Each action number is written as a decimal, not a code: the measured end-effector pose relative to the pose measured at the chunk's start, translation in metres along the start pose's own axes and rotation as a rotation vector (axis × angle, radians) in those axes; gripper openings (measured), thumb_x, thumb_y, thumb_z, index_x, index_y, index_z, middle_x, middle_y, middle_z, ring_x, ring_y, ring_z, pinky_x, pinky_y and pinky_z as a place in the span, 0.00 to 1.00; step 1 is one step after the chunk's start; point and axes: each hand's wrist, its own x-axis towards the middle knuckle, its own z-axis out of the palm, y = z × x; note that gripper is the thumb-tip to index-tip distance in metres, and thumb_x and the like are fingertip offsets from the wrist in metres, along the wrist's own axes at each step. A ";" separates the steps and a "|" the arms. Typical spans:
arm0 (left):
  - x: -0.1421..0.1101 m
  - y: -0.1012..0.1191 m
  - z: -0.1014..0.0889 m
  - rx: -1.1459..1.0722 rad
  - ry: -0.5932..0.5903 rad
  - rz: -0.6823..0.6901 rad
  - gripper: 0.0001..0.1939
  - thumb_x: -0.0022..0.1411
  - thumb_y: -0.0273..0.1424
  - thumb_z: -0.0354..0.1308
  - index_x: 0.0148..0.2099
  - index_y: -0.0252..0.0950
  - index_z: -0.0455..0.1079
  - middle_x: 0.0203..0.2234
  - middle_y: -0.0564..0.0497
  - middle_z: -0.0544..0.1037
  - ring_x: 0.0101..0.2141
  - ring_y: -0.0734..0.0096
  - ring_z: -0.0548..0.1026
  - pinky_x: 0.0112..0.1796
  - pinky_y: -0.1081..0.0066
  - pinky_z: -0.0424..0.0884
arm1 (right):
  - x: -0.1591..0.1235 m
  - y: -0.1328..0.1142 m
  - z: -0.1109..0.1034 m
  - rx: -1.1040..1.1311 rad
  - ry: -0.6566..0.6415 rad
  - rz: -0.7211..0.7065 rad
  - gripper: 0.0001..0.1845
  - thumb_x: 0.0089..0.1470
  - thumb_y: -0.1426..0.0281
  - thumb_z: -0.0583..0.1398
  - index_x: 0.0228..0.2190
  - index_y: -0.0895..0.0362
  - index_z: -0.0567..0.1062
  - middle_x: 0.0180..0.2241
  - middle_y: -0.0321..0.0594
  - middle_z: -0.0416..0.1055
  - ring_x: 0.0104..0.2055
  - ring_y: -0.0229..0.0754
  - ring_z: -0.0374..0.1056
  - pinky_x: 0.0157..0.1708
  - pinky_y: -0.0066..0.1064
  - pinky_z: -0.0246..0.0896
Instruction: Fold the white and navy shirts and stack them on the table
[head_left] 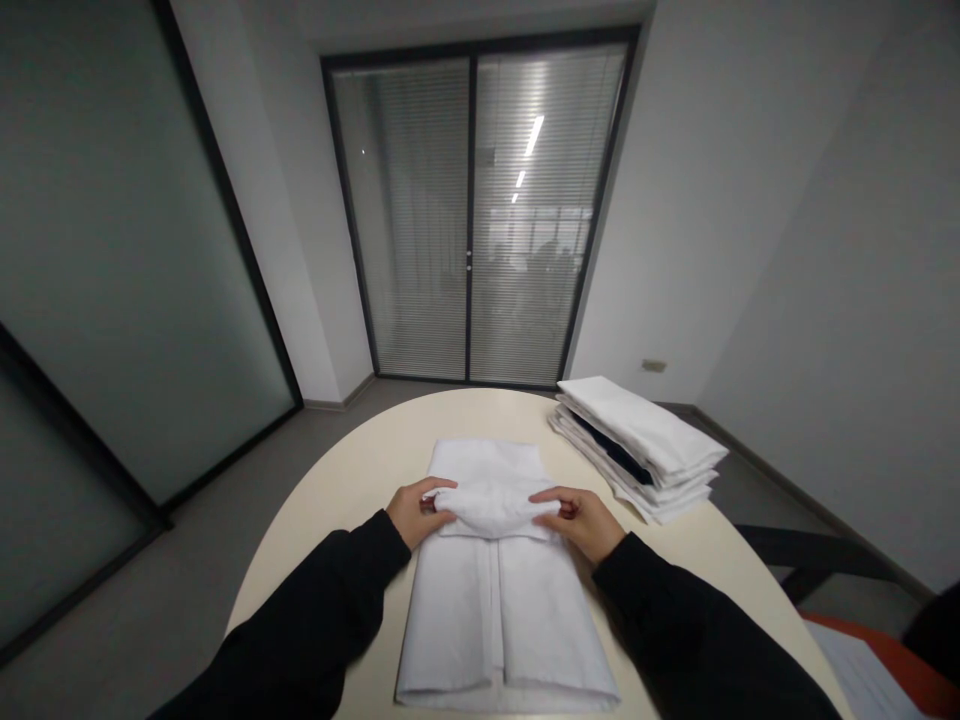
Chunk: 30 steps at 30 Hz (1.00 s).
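Left hand sits just left of frame centre, fingers curled and closed on the left end of a bunched fold of white cloth. Right hand mirrors it just right of centre, fingers pinched shut on the right end of the same fold. Both arms wear black sleeves that run in from the bottom corners.

The fold belongs to a white garment lying flat on the table, lower centre of the frame. It is long and narrow, with a seam or gap running down its middle toward the bottom edge. The raised, rolled part sits between the two hands; the far end of the cloth lies flat beyond it.

The table is round and cream-coloured. On its right side, well apart from the hands, stands a stack of folded white cloths with one dark layer showing in the pile.

At the lower right corner an orange surface carries a white sheet. Upper centre shows a glass door with blinds.
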 end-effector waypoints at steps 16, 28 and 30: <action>-0.003 0.007 -0.002 0.688 0.292 0.394 0.09 0.50 0.24 0.64 0.33 0.41 0.79 0.45 0.46 0.67 0.44 0.57 0.67 0.44 0.59 0.71 | -0.007 -0.020 -0.005 -0.876 0.286 -0.603 0.11 0.46 0.80 0.59 0.32 0.55 0.70 0.47 0.47 0.68 0.46 0.51 0.63 0.46 0.42 0.63; -0.007 0.005 0.005 0.725 -0.122 0.458 0.15 0.44 0.20 0.53 0.31 0.40 0.51 0.33 0.48 0.67 0.35 0.61 0.65 0.37 0.63 0.66 | -0.009 -0.012 0.005 -0.828 -0.054 -0.568 0.24 0.32 0.84 0.52 0.35 0.54 0.66 0.38 0.42 0.68 0.43 0.46 0.63 0.41 0.34 0.62; -0.011 0.007 0.004 0.690 -0.172 0.458 0.17 0.42 0.20 0.53 0.31 0.40 0.50 0.34 0.48 0.67 0.36 0.61 0.65 0.38 0.63 0.65 | -0.010 -0.012 0.005 -0.790 -0.099 -0.593 0.22 0.31 0.84 0.52 0.32 0.54 0.66 0.36 0.41 0.67 0.42 0.45 0.63 0.40 0.34 0.61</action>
